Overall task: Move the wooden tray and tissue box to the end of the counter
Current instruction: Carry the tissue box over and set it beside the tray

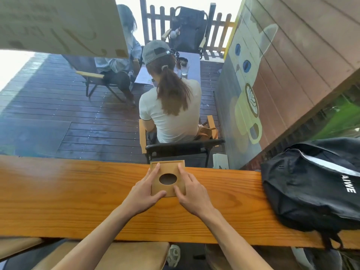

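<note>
Both hands, left hand [145,189] and right hand [191,191], hold the tissue box [168,179] by its sides on the surface [78,191]. Box step underway. Next: slide toward 3 o'clock, stopping short of the backpack [311,184].

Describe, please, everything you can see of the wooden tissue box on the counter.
The tissue box is a square, light-brown box that looks like wood, with a dark oval opening in the middle of its top; no tissue shows through it. It rests on the far part of the orange-brown counter, its far side at or just past the far edge. The left hand and the right hand lie on its two sides, fingers spread over the top. A black backpack lies apart, to its right.
</note>
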